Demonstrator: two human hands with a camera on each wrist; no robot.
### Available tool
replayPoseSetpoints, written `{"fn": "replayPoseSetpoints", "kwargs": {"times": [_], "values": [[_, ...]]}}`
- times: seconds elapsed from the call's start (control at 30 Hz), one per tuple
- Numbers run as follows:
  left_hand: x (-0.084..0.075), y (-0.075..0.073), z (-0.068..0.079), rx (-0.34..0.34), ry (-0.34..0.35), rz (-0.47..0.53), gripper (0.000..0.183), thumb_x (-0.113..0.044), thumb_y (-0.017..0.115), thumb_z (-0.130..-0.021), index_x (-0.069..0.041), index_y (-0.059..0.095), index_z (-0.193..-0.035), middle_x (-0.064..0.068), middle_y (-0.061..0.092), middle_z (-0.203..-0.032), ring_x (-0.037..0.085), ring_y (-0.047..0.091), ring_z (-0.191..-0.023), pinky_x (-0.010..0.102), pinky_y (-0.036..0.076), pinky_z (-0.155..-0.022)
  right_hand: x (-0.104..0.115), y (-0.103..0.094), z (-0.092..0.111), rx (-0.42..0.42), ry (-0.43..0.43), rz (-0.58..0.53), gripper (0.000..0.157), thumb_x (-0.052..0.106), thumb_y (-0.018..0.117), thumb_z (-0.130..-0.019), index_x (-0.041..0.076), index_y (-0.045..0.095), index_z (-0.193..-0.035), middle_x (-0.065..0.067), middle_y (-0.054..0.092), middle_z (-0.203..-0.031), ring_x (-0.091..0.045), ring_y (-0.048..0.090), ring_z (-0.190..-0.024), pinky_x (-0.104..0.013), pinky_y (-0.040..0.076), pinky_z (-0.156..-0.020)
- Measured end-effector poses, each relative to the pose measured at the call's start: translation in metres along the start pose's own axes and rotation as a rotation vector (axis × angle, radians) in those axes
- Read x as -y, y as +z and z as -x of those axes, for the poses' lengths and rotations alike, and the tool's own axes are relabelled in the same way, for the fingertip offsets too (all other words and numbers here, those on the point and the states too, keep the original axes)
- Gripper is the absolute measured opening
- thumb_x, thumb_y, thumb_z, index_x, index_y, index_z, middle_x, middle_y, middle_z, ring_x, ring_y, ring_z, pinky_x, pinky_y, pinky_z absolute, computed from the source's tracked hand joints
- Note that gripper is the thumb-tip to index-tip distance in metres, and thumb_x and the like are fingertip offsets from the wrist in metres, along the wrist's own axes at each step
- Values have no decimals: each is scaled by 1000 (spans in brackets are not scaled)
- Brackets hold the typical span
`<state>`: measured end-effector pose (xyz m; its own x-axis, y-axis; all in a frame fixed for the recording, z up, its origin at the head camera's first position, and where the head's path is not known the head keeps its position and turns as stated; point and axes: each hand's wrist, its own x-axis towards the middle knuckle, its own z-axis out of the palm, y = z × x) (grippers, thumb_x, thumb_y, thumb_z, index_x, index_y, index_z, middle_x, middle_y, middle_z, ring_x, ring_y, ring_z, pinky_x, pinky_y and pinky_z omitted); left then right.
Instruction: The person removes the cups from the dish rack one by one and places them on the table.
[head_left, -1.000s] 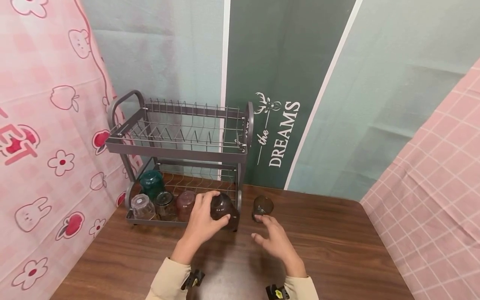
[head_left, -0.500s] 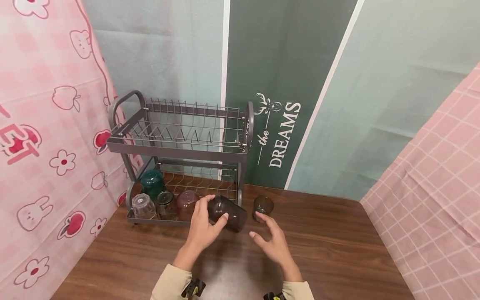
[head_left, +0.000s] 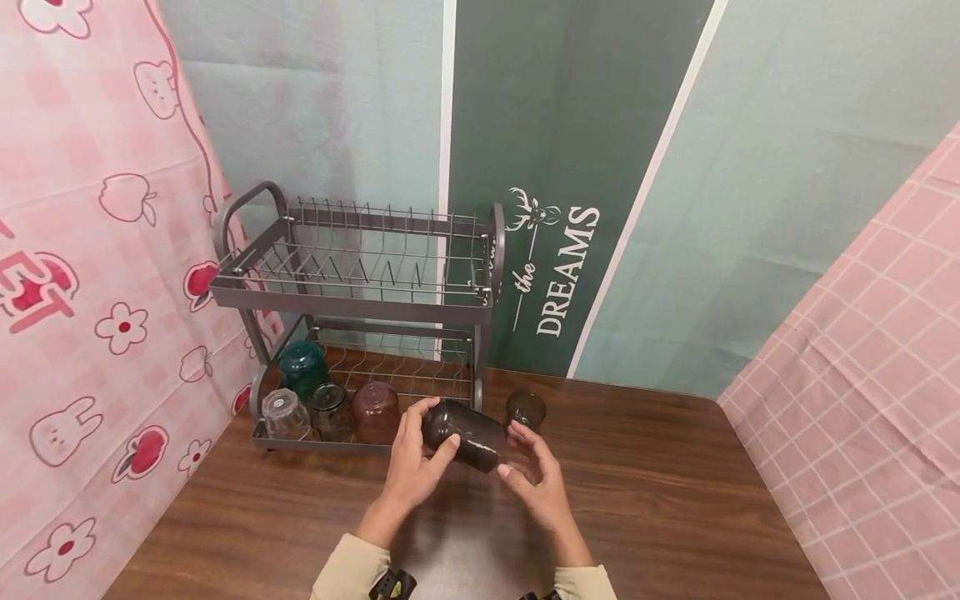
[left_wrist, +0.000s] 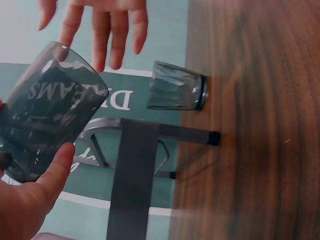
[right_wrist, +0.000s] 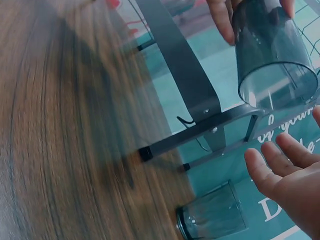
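- One left hand (head_left: 415, 467) pinches one dark glass (head_left: 467, 435) between thumb and fingers, near its base
- One right hand (head_left: 542, 479) has its fingers spread and slightly bent beside the glass's rim; whether a fingertip touches it, I cannot tell
- The dark glass is tilted in the air above the table (head_left: 675, 492), base to the left, mouth to the right and near side
- One smoky glass (head_left: 527, 405) stands upright on the table, just beyond the right hand
- One two-tier rack (head_left: 352, 305) stands to the left; four glasses sit mouth down on its lower tier: a teal glass (head_left: 303, 367) at far left, then along the near edge a clear glass (head_left: 285, 414), a grey-brown glass (head_left: 330, 410) and a pink glass (head_left: 377, 412)
- Compared with one second ago, the dark glass has moved right and nearer, away from the lower tier, and its rim is now close to the right hand; the other five glasses stay put
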<state>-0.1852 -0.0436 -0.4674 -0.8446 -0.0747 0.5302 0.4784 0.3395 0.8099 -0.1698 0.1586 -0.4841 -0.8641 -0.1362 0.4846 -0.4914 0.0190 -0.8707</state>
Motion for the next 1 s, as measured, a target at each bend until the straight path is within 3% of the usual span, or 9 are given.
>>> {"fn": "replayPoseSetpoints", "kwargs": {"times": [0.3,0.37,0.6,0.87,1.0], "values": [[5,11,8,3,-24,89,55,-12,66,-78,-5,42,-128,9,50,-111,21,51,-95,33,45,-75,-2,2,-1,17,10,-106,60,-6,61,-81,-5,38,-136,-28,42,-131,-33,46,-118,-40,46,-85],[1,12,9,-4,-34,103,54,-8,64,-79,-2,41,-127,12,51,-109,24,52,-94,34,45,-76,-1,3,-2,15,6,-123,61,-6,61,-80,-4,38,-136,-27,41,-132,-32,46,-118,-38,47,-84],[-34,5,10,26,-61,204,50,1,59,-77,9,39,-122,18,50,-106,27,52,-93,28,45,-76,-1,6,-4,14,-9,-202,59,-9,62,-78,-9,39,-132,-28,43,-127,-25,51,-109,-36,47,-85],[-36,-1,9,79,-66,277,52,4,60,-76,12,38,-123,18,48,-109,26,53,-95,28,47,-75,1,5,-4,12,-10,-252,58,-11,64,-77,-12,40,-129,-25,46,-123,-24,53,-105,-35,47,-85],[-38,-8,8,122,-49,282,52,2,60,-79,9,40,-126,22,47,-117,32,55,-99,33,50,-72,3,-1,-5,20,-48,-240,57,-12,64,-77,-12,41,-129,-25,47,-122,-24,53,-104,-36,48,-84]]}}
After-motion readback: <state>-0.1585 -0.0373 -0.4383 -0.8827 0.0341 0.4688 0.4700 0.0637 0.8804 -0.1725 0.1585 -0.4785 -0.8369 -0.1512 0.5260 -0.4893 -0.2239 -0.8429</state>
